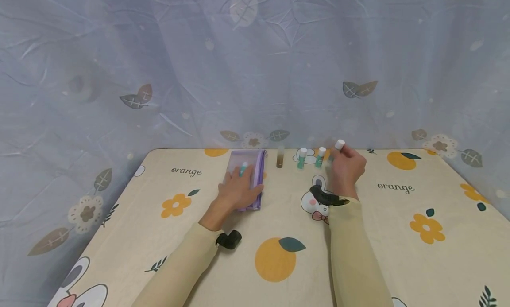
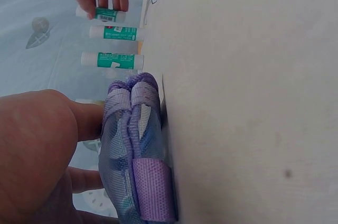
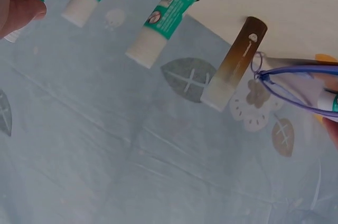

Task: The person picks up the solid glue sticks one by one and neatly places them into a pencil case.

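Note:
My left hand (image 1: 237, 192) rests with spread fingers on a see-through mesh pouch (image 1: 239, 155) with purple trim, lying left of centre. A green-and-white glue stick (image 1: 243, 168) shows within the pouch's outline by my fingertips. At the far side, my right hand (image 1: 347, 169) pinches another glue stick (image 2: 108, 16), its white cap (image 1: 339, 144) showing above the fingers. To the left of that hand, two more glue sticks, a nearer one (image 1: 320, 157) and a farther one (image 1: 302, 158), stand upright with white caps on.
Between the pouch and the glue sticks stands a brown tube (image 3: 244, 55) with a pale, translucent top. The table's cloth (image 1: 223, 271) is cream with printed oranges and flowers. A grey-blue curtain (image 1: 255, 76) with leaf prints hangs right behind the far edge.

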The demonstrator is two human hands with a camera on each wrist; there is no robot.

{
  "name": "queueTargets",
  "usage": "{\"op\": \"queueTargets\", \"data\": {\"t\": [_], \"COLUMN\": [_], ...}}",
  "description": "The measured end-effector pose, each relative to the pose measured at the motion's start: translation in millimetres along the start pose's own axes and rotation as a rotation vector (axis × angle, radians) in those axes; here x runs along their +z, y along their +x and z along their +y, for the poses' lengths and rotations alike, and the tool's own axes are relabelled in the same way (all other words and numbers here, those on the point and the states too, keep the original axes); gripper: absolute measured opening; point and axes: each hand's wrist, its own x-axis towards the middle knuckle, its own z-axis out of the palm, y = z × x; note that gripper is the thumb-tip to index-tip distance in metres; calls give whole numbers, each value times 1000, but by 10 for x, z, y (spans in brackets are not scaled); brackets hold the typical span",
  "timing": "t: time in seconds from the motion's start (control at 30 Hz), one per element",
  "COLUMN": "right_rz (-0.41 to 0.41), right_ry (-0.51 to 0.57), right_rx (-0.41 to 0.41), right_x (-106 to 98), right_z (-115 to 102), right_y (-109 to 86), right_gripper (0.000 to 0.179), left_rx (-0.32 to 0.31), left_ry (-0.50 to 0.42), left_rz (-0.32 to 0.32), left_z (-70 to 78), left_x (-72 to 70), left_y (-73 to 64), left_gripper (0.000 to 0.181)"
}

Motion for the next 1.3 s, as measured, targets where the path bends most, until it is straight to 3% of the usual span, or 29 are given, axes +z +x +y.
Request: {"op": "queueTargets", "data": {"t": [0.97, 1.3], "right_rz": [-12, -16], "right_ry": [26, 85], "right_rx": [-117, -151], "right_x": [-21, -10], "right_z": [-351, -460], "right_y": [-166, -247], "right_gripper": [40, 40], "left_rx": [-5, 3], "left_ry": [14, 21], "left_rz": [-4, 7], "left_z": [9, -5], "left_x": [5, 0], "left_y": [-5, -6], "left_gripper": [75, 74]}}
